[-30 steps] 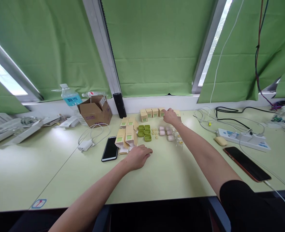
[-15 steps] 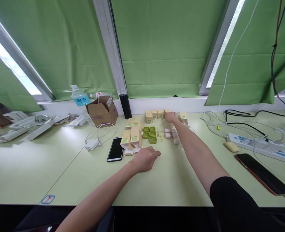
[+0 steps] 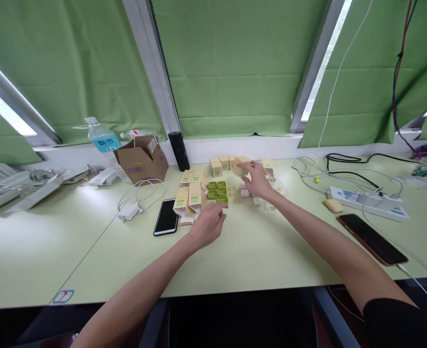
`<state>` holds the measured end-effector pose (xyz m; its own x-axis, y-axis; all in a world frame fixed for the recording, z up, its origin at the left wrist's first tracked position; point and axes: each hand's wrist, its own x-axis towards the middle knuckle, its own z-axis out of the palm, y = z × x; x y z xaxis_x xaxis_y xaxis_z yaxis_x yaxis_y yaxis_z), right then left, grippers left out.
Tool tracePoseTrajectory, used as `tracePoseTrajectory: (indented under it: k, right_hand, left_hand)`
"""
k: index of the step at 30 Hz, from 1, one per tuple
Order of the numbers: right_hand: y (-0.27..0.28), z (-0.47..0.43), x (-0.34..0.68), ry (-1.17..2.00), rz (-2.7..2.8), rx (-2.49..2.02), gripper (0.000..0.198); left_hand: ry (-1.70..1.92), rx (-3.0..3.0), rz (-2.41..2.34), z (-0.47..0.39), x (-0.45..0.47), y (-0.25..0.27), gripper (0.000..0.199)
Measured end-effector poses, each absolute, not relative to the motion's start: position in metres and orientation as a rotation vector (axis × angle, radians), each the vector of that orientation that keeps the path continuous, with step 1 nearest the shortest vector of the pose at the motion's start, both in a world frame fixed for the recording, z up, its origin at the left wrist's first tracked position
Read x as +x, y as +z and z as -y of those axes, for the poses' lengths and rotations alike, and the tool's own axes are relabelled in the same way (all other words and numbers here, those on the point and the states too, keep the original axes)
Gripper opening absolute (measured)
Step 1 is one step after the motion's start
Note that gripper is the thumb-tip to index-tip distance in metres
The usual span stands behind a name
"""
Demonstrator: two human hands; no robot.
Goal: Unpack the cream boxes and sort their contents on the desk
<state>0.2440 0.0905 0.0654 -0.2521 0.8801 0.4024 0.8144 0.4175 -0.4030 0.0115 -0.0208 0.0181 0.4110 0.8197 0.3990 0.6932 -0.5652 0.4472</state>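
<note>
My right hand grips a small tan cardboard box with a green label, lifted toward me at the back of the table. To its left stands a row of similar small boxes. Below that hand are pale pink rolls, partly covered by it. My left hand hovers with thumb and forefinger apart, just before the small green square trays. Tiny yellowish pieces lie right of the trays. Larger tan boxes with opened flaps stand beside my left hand.
A phone and a white charger lie at left. Behind them are a brown carton, a water bottle and a black cylinder. A power strip and another phone occupy the right.
My right hand has come back toward me, raising a small box from the row's right end. My left hand has shifted slightly, its fingers now near the green trays. The view has tilted and moved.
</note>
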Motion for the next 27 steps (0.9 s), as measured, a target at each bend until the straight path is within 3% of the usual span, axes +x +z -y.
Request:
tracePoseTrajectory:
  k: [4,8,10,15,20,27]
  right_hand:
    - [0.042,-0.002,0.243,0.343,2.264,-1.051,0.051]
    - [0.024,0.035,0.245,0.584,2.34,-0.885,0.035]
    - [0.02,0.037,0.246,0.704,2.315,-0.832,0.022]
    - [0.018,0.037,0.243,0.71,2.062,-0.907,0.001]
    - [0.019,0.043,0.239,0.842,1.886,-0.95,0.033]
    - [0.018,0.047,0.236,0.925,1.918,-0.974,0.041]
  left_hand:
    - [1.105,2.237,-1.363,0.02,0.013,0.017,0.051]
    - [0.919,2.181,-1.272,0.025,0.013,0.013,0.079]
    - [0.831,2.147,-1.276,0.027,0.015,0.01,0.076]
    - [0.883,2.101,-1.317,0.03,0.02,0.009,0.046]
    - [0.967,2.314,-1.227,0.039,0.022,0.015,0.05]
    - [0.817,2.773,-1.165,0.048,0.025,0.013,0.045]
